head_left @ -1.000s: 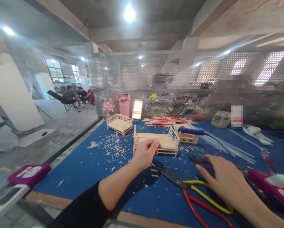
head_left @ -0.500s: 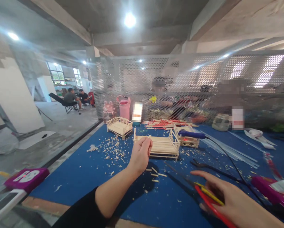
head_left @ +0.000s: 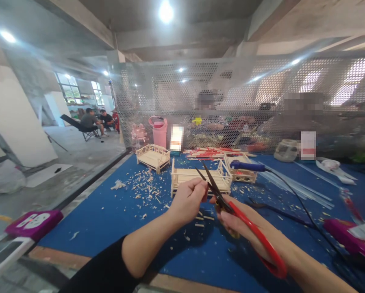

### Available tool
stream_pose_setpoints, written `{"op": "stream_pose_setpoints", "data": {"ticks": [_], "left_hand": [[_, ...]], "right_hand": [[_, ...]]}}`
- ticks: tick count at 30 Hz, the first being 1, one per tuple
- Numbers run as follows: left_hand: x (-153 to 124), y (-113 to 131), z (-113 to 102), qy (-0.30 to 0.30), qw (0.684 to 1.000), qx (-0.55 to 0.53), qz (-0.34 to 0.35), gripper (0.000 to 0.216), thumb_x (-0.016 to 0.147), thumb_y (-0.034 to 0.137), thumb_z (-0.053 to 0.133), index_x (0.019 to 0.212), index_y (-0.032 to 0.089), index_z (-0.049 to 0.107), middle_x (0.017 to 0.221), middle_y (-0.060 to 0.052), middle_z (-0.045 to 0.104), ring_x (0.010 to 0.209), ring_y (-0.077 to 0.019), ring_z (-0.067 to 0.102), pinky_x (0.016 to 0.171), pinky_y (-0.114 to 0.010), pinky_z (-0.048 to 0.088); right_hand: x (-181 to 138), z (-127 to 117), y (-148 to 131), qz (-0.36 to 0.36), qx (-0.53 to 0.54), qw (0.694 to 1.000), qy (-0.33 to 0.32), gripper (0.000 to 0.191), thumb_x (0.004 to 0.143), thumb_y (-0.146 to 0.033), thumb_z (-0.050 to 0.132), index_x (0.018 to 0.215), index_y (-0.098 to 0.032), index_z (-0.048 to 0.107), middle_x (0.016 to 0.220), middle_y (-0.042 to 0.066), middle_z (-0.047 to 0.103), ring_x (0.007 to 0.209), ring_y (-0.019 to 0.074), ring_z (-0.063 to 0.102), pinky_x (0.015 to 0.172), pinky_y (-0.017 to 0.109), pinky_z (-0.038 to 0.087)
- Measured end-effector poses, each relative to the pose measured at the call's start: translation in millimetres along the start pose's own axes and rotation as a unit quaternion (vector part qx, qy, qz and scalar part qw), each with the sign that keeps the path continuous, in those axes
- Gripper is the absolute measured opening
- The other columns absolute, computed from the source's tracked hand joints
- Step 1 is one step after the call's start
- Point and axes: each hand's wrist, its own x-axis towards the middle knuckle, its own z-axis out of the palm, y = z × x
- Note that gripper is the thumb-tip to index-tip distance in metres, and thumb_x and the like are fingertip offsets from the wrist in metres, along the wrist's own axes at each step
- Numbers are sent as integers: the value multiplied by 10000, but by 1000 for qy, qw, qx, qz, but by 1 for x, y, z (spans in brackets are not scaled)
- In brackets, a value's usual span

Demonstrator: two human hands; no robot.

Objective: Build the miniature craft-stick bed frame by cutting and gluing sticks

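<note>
My left hand (head_left: pixel 187 201) is closed in a pinch above the middle of the blue table. A pale wooden stick tip showed above its fingers a moment earlier; now the fingers hide most of what they hold. My right hand (head_left: pixel 260 215) grips scissors (head_left: pixel 219 197) with red handles and dark blades. The blades stand apart, pointing up and away, right beside my left fingertips. Directly behind my hands is a small bed-like frame of wooden sticks (head_left: pixel 184 176). Several short cut stick pieces (head_left: pixel 200 225) lie beneath my left hand.
Two more stick models (head_left: pixel 153 158) stand behind, one carrying a blue glue gun (head_left: pixel 248 165) whose cable runs right. Red-tipped sticks (head_left: pixel 205 153), clear glue sticks (head_left: pixel 295 185), pliers (head_left: pixel 280 211) and wood scraps (head_left: pixel 146 187) lie around. A perforated screen (head_left: pixel 170 97) borders the back.
My right hand has brought the scissors up and left to my left hand, and their blades are now spread. My left hand has moved slightly right and lower. The view has tilted a little.
</note>
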Motion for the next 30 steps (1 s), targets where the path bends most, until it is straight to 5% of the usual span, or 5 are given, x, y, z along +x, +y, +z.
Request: {"op": "stream_pose_setpoints", "data": {"ticks": [5,11,14,20,30], "left_hand": [[-1,5,1,-24,1000,-9,-9,286,783,271,346,526,178,433,529,22,448,542,-106,415,554,-232,334],[0,-2,0,-44,999,12,13,295,808,266,338,545,174,437,547,16,449,563,-112,421,571,-234,339],[-2,-4,1,-45,999,15,26,300,823,267,329,555,175,427,557,15,445,567,-112,418,567,-233,332],[-4,-1,1,-59,994,57,77,309,845,287,323,566,179,400,553,25,393,554,-107,377,549,-232,301],[2,-8,-3,-48,985,118,117,300,840,271,302,551,189,320,525,42,330,521,-95,322,519,-224,265]], "right_hand": [[-1,7,4,-7,37,999,4,443,819,-572,402,1064,-218,502,717,3,514,593,132,475,534,249,431],[0,18,4,70,16,995,73,472,753,-650,411,773,-185,487,666,10,534,608,147,515,593,289,453],[-2,20,-4,68,-22,995,68,431,775,-593,368,660,-190,467,620,9,514,588,145,472,575,285,418],[-2,22,-3,46,-60,995,64,53,672,-248,388,667,-205,418,591,-39,400,561,118,371,519,246,325],[1,19,15,23,-105,984,139,90,556,-259,386,531,-226,306,521,-50,287,498,97,304,453,234,254]]}}
